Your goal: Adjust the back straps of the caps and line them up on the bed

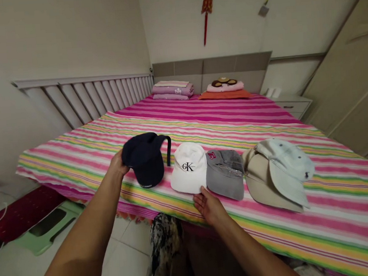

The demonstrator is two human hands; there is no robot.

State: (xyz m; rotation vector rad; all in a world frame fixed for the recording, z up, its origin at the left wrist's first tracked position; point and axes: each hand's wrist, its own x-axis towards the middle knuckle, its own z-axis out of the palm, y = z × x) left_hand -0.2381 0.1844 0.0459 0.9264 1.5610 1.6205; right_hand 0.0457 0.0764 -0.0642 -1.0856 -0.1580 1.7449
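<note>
Status: four caps lie in a rough row along the near side of the bed with the striped cover (351,231); a fifth, a dark navy fabric cap with a loose back strap (146,159), is in hand at the row's left end. Whether its brim touches the bed cannot be told.

Row, left to right: white cap with black lettering (189,171); grey washed cap with a red emblem (226,175), touching the white one; beige cap (259,177); pale blue cap with a small dark logo (288,164), overlapping the beige. Judged: these two are stacked, not separated.

Grip, left hand (119,164): closed on the navy cap's edge. Grip, right hand (210,206): partly open, a fingertip at the white cap's brim, other fingers loosely spread; cannot tell whether it pinches.

Count: caps 5 (navy 1, white 1, grey 1, beige 1, pale blue 1); hands 2; folded bedding stacks 2, lilac (171,91) and pink-over-orange (225,91), near the headboard (218,64).
</note>
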